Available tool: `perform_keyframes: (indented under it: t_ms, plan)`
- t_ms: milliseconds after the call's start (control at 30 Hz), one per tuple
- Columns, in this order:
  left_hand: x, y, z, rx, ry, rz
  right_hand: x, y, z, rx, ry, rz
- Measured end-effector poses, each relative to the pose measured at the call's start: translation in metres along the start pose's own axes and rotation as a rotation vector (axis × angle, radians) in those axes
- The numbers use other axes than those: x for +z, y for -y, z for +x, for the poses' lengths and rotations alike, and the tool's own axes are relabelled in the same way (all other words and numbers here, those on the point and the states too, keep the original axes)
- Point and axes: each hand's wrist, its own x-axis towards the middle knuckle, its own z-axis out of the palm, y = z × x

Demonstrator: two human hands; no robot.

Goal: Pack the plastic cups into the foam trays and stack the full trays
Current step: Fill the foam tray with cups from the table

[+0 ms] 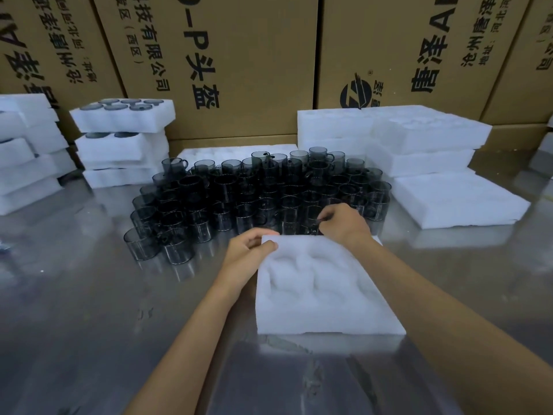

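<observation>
Left hand point(250, 245) grips foam tray point(323, 295) on steel table point(89, 310); right hand point(344, 223) pinches cup handle point(318, 220)

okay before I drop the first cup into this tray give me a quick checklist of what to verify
1. Foam tray in front of the person, pockets up and empty: ok.
2. Left hand steadying the tray's far left corner: ok.
3. Right hand gripping a cup at the near edge of the cup cluster: cannot tell, the fingers hide it.
4. Tray lying flat on the metal table: cannot tell, the held corner may be lifted.
5. Stack of filled trays at far left has room on top: ok.
</observation>
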Motion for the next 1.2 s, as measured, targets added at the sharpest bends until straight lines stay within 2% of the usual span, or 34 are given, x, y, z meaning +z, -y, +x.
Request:
perform_keyframes:
  t_ms: [167, 333, 433, 567, 767, 967, 1133, 1200]
  plan:
    - [0.002, 0.003, 0.006, 0.016, -0.027, 0.03, 0.008, -0.008, 0.0, -0.065, -0.167, 0.073]
    - [0.003, 0.006, 0.01, 0.08, -0.021, 0.106, -0.001, 0.0, -0.014, -0.336, -0.304, 0.213]
    - [0.004, 0.005, 0.012, 0.12, -0.028, 0.136, -0.004, 0.014, -0.035, -0.503, -0.234, 0.421]
    - [0.001, 0.002, 0.012, 0.133, -0.017, 0.095, 0.004, 0.015, -0.056, -0.537, -0.023, 0.647]
    - [-0.009, -0.005, 0.004, 0.224, 0.255, 0.011, 0.005, 0.001, -0.064, -0.504, 0.157, 0.687]
    - [-0.013, -0.014, 0.002, 0.222, 0.204, 0.188, -0.002, 0.0, -0.068, -0.416, 0.2, 0.851]
    - [-0.013, -0.014, 0.001, 0.185, 0.222, 0.267, 0.003, 0.0, -0.065, -0.358, 0.174, 0.747]
    - [-0.014, -0.013, 0.0, 0.149, 0.249, 0.22, 0.005, 0.0, -0.064, -0.362, 0.14, 0.677]
